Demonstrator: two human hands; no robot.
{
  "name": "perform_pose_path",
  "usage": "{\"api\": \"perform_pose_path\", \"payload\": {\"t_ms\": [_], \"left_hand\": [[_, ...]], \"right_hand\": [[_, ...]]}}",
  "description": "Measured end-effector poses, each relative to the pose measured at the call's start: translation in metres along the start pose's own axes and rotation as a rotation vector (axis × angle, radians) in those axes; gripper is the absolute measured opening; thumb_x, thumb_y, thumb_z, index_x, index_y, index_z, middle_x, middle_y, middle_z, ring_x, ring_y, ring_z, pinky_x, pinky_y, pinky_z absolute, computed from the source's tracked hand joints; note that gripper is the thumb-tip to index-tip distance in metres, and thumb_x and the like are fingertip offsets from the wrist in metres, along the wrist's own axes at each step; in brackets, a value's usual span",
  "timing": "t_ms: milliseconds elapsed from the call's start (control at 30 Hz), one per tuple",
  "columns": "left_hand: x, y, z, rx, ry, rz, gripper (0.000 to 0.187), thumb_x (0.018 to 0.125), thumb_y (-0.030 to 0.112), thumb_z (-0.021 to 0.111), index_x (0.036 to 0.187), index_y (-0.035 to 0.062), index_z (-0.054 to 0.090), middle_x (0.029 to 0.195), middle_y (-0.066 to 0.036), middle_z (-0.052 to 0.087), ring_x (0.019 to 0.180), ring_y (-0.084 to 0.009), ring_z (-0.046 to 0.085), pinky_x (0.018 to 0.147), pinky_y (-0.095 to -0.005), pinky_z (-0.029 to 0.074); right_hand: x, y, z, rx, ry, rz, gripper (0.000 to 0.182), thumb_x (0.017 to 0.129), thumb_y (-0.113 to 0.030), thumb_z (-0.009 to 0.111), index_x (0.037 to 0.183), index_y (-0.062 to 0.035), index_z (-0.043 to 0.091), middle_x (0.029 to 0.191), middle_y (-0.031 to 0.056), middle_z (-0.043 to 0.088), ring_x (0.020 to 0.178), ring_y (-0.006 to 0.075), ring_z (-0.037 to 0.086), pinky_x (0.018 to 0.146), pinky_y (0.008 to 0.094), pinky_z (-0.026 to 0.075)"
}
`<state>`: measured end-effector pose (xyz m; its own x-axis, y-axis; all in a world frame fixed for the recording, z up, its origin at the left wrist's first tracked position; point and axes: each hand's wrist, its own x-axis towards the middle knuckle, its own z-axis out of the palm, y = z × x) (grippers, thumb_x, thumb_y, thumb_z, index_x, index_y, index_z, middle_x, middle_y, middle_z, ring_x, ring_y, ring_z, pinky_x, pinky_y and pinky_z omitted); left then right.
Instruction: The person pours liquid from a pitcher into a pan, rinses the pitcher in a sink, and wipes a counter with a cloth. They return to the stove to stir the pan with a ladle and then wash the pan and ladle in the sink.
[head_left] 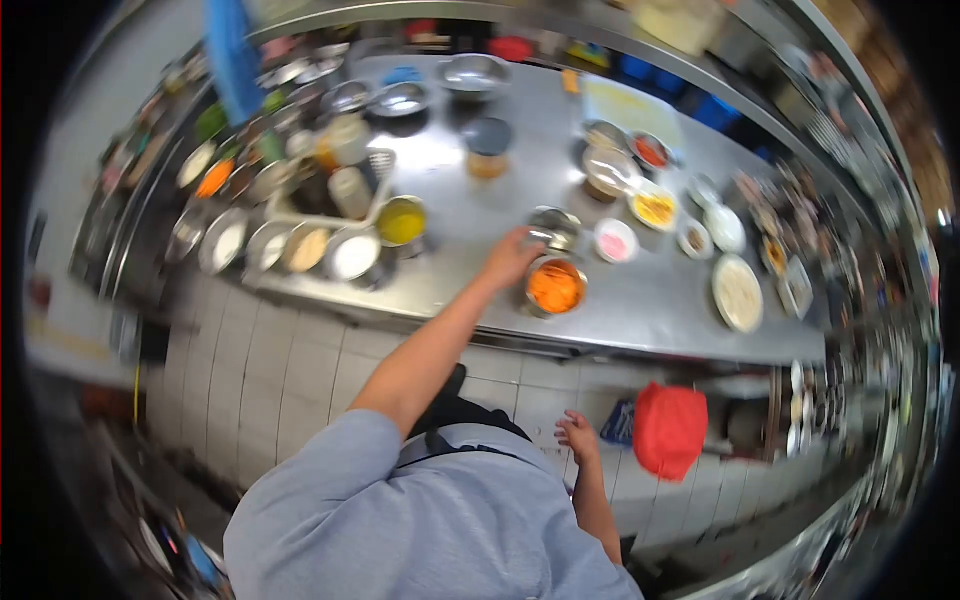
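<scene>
Left hand (512, 258) stretched over the near edge of the steel table (650, 310), fingers at the left rim of a metal bowl (556, 230); can't tell whether they're closed on it or just touching. Metal bowl sits mid-table toward the near side, just behind a metal container of orange shreds (556, 288), which is near the table edge. Right hand (577, 436) off the table, low on the right, palm empty, fingers loosely spread, nearest to a red item (670, 430) standing right of it. Just right of the metal bowl: white bowl with pink contents (616, 241); farther right, bowl with yellow contents (655, 207), and an oval white dish (738, 293) near the right end. Behind, a clear lidded container (609, 173) and a bowl with red contents (651, 151). Left side: pot of yellow liquid (402, 220) beside a basket (383, 180) holding bottles, metal container of white contents (355, 257) at the near edge. Far side: dark-lidded tub (488, 145), large steel bowl (474, 76). Edges blurred.
</scene>
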<state>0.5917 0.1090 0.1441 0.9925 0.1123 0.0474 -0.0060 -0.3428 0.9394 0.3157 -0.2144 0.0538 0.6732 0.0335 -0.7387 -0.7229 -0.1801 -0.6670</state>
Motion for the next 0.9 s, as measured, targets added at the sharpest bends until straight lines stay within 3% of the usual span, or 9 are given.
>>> {"api": "perform_pose_path", "payload": {"t_ms": [167,233,300,467,533,600,633,700,900], "left_hand": [[-0.091,0.009,-0.064,-0.047,-0.014,0.021,0.039,0.093,0.033,0.06,0.122,0.0069,0.059,0.108,-0.01,0.067,0.099,-0.019,0.06,0.087,-0.0347,0.048],[-0.147,-0.015,-0.092,-0.098,-0.028,-0.039,0.035,0.094,0.031,0.06,0.119,0.0053,0.061,0.101,-0.007,0.067,0.093,-0.015,0.06,0.083,-0.032,0.048],[-0.21,-0.052,-0.12,-0.13,-0.002,-0.081,0.033,0.094,0.029,0.06,0.117,0.0057,0.061,0.097,-0.004,0.067,0.09,-0.012,0.06,0.078,-0.0298,0.05],[-0.395,-0.167,-0.182,-0.326,0.334,-0.741,0.028,0.091,0.029,0.061,0.107,0.0061,0.065,0.086,-0.005,0.066,0.07,-0.0136,0.059,0.062,-0.0283,0.05],[-0.491,-0.264,-0.183,0.004,0.457,-0.766,0.037,0.087,0.038,0.06,0.092,0.0017,0.067,0.082,-0.017,0.067,0.074,-0.0286,0.065,0.068,-0.0413,0.05],[-0.583,-0.32,-0.199,0.478,0.056,-1.001,0.053,0.087,0.051,0.056,0.09,-0.0009,0.069,0.088,-0.021,0.068,0.081,-0.035,0.065,0.077,-0.0444,0.051],[-0.616,-0.328,-0.212,0.493,-0.206,-1.126,0.051,0.088,0.05,0.056,0.093,0.0004,0.069,0.09,-0.02,0.069,0.078,-0.0357,0.066,0.076,-0.0453,0.052],[-0.657,-0.309,-0.236,0.15,-0.023,-1.438,0.045,0.088,0.046,0.059,0.095,0.0026,0.069,0.085,-0.016,0.069,0.07,-0.0314,0.066,0.065,-0.0435,0.054],[-0.691,-0.313,-0.328,-0.215,0.598,-1.213,0.037,0.084,0.04,0.063,0.098,0.0051,0.068,0.076,-0.011,0.066,0.059,-0.0214,0.064,0.05,-0.0339,0.051]], "right_hand": [[0.047,0.069,-0.029,-0.201,-0.129,0.131,0.043,0.085,-0.016,0.062,0.125,-0.0054,0.051,0.088,0.0084,0.066,0.071,0.0192,0.064,0.056,0.0336,0.05],[0.051,0.083,-0.046,-0.659,-0.331,-0.178,0.032,0.085,-0.017,0.059,0.115,-0.0063,0.058,0.087,0.0089,0.066,0.066,0.0182,0.062,0.054,0.0314,0.049],[0.02,0.059,-0.029,-0.497,-0.21,-0.046,0.013,0.085,-0.017,0.057,0.091,-0.008,0.063,0.078,0.0062,0.064,0.058,0.0151,0.056,0.05,0.0292,0.044],[0.028,0.03,-0.011,-0.535,-0.406,0.003,0.023,0.088,-0.02,0.055,0.067,-0.0126,0.061,0.062,-0.0005,0.054,0.051,0.0112,0.045,0.046,0.0289,0.035],[0.044,0.003,0.011,-0.541,-0.426,0.112,0.019,0.09,-0.023,0.055,0.076,-0.0121,0.064,0.068,0.0013,0.057,0.053,0.0125,0.05,0.046,0.0287,0.039],[0.047,-0.027,0.05,-0.858,-0.323,-0.036,0.014,0.091,-0.023,0.055,0.091,-0.0098,0.062,0.076,0.0038,0.061,0.058,0.0151,0.058,0.047,0.029,0.045],[0.097,-0.007,0.047,-0.594,-0.273,0.162,0.019,0.092,-0.021,0.055,0.106,-0.0085,0.057,0.085,0.0062,0.064,0.063,0.0182,0.063,0.05,0.0302,0.05],[0.104,-0.039,0.1,-0.594,-0.219,0.129,0.016,0.09,-0.015,0.056,0.105,-0.0105,0.059,0.082,0.0062,0.064,0.063,0.0174,0.063,0.049,0.0304,0.05],[0.127,-0.078,0.314,-0.788,-0.398,-0.012,0.02,0.091,-0.016,0.059,0.111,-0.0121,0.058,0.084,0.0061,0.065,0.061,0.0167,0.063,0.047,0.0318,0.049]]}}
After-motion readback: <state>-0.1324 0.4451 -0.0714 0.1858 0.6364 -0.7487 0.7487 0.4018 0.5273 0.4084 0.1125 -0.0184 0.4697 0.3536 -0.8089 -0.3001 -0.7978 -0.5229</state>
